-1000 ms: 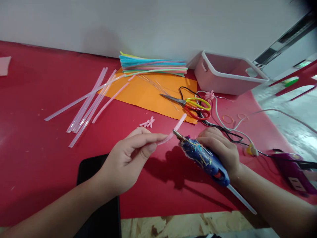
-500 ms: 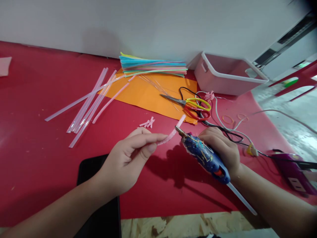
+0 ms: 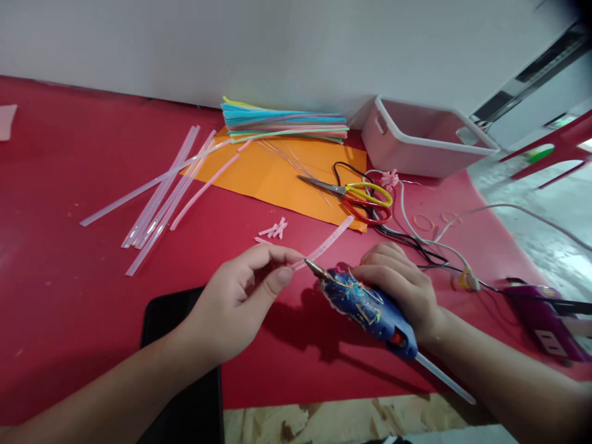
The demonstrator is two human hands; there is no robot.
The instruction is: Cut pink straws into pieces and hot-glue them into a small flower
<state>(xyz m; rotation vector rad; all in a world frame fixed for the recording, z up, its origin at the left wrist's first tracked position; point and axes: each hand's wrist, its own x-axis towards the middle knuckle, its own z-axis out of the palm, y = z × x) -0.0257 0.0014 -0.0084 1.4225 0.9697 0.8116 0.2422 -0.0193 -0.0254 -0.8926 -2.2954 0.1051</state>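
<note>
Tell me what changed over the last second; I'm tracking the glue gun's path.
The right hand slid the glue gun leftward along the pink strip; its nozzle now sits by the fingertips of the left hand. Both grips held; scissors and straws unmoved.

Bright, even indoor light from above throws soft shadows of the left hand (image 3: pixel 235 302) and glue gun (image 3: pixel 365 305) onto the red tabletop (image 3: pixel 69 296). Wide-angle distortion bends the edges; the upper right corner vignettes black; the floor (image 3: pixel 555 237) glares.
</note>
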